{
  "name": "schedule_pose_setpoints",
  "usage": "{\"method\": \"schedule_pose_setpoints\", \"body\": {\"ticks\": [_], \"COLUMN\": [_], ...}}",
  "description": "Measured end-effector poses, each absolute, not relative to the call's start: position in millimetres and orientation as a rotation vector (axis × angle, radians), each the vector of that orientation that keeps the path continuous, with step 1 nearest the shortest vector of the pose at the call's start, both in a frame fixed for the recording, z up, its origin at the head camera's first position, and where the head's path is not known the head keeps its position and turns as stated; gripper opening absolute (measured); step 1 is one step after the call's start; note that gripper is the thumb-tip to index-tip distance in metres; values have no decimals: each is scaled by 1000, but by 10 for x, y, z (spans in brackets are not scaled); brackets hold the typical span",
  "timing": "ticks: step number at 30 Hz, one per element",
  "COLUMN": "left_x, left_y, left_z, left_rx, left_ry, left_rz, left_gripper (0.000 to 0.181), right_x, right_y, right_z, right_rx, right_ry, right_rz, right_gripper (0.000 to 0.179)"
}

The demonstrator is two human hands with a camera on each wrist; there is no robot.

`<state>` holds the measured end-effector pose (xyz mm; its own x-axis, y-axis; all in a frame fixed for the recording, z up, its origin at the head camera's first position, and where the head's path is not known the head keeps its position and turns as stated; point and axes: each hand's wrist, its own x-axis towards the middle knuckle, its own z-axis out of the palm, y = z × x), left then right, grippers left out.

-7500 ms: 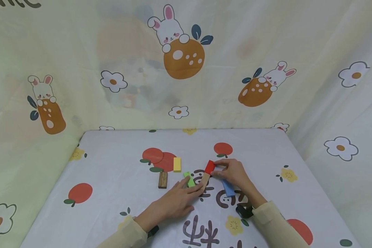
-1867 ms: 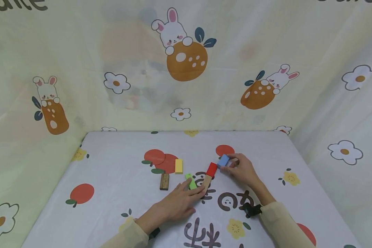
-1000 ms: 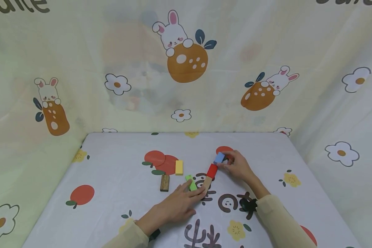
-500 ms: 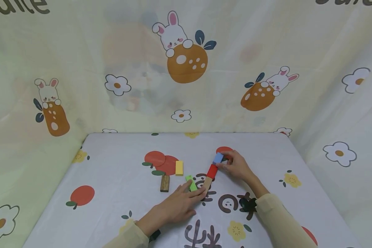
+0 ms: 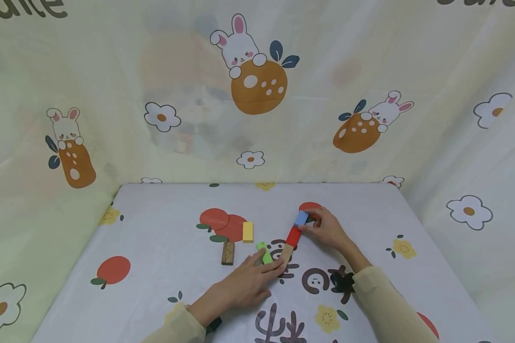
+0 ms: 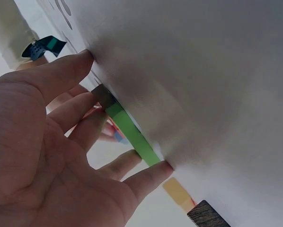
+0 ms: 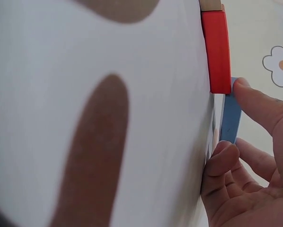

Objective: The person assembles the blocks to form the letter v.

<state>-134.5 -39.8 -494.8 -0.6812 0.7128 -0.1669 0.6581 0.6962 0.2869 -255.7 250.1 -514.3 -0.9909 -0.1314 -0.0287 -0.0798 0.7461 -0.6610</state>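
My left hand rests low on the table with fingers spread, its fingertips on the green block and at the near end of a plain wooden block. A red block continues the line from the wooden one, away from me. At the red block's far end, my right hand pinches a blue block between thumb and fingers. The right wrist view shows the thumb at one end of the blue block, beside the red block, and a fingertip at the other.
Left of the line lie a yellow block and a dark brown wooden block. A cloth printed with fruit and flowers covers the table. Patterned curtains rise behind it and at both sides.
Earlier the right hand held the red block against the wooden one. It has since brought the blue block from nearer me to the red block's far end. The left hand has stayed put.
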Motion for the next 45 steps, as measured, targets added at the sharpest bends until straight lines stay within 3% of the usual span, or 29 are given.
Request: {"method": "schedule_pose_setpoints", "body": {"ticks": [45], "left_x": [-1345], "left_y": [-399], "left_z": [-4983], "left_rx": [1081], "left_ry": [2656], "left_rz": [290], "left_gripper": [78], "right_x": [-2532], "right_y": [2497], "right_z": [-5135], "right_rx": [-179], "right_ry": [2851], "right_rz": [-1069], "right_gripper": [64]}}
